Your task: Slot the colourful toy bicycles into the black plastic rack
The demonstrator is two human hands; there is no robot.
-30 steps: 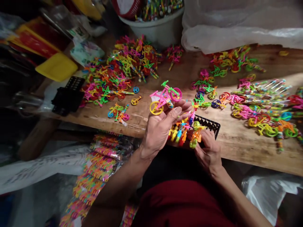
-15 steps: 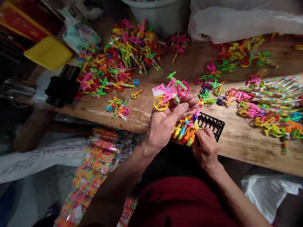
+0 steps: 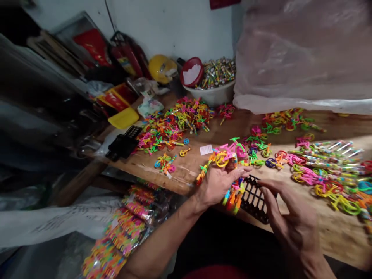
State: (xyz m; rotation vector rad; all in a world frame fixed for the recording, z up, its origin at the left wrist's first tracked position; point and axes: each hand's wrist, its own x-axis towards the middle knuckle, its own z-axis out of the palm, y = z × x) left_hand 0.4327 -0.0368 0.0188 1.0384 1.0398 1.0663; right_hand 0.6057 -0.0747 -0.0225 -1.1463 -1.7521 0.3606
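My left hand (image 3: 217, 183) is closed around a bunch of small plastic toy bicycles (image 3: 228, 155), with a pink one with a yellow wheel and green handlebar on top. More coloured toys (image 3: 232, 196) stick out under that hand. My right hand (image 3: 286, 217) hovers, blurred, over the near end of a black plastic rack (image 3: 253, 199) on the table edge, its fingers loosely curled with nothing seen in them. A small white label (image 3: 206, 149) lies on the wood just left of the held bicycles.
A wooden table (image 3: 331, 232) carries a big pile of toy bicycles (image 3: 171, 126) at the back left and rows of them (image 3: 314, 170) at the right. A white tub (image 3: 213, 93), a large plastic bag (image 3: 302, 58), black trays (image 3: 123, 144) and packed toys (image 3: 128, 224) below surround them.
The head camera has tipped up, showing the wall and shelves. My left hand has lowered the bicycles toward the table. My right hand has come off the toys in the rack and moved right.
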